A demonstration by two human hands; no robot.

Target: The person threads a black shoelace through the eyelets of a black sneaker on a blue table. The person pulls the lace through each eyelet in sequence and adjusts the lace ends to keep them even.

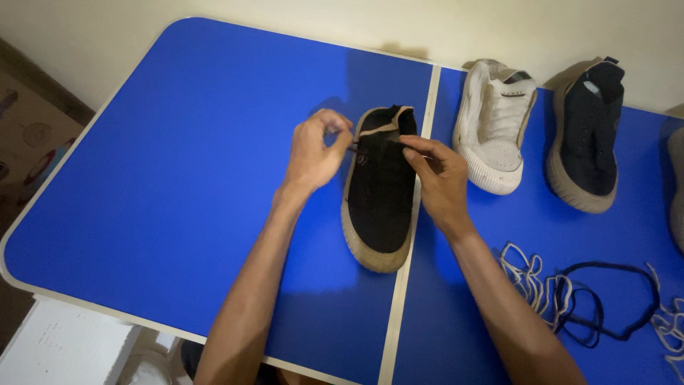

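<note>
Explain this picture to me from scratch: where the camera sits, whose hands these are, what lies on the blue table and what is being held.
There is one picture, taken by a camera worn on a person's head and looking down, so the two bare arms that come in from the bottom edge are that person's own. No machine is involved.

The surface is a blue folding table with a pale seam down the middle. On the seam lies a black shoe with a tan sole, toe toward the person. The left hand pinches a thin dark lace end at the shoe's side, near its opening. The right hand rests on the shoe's other side, fingers at the opening.

Further right stand a white shoe and a second black shoe. Near the person's right forearm lie loose white laces and a black lace.
</note>
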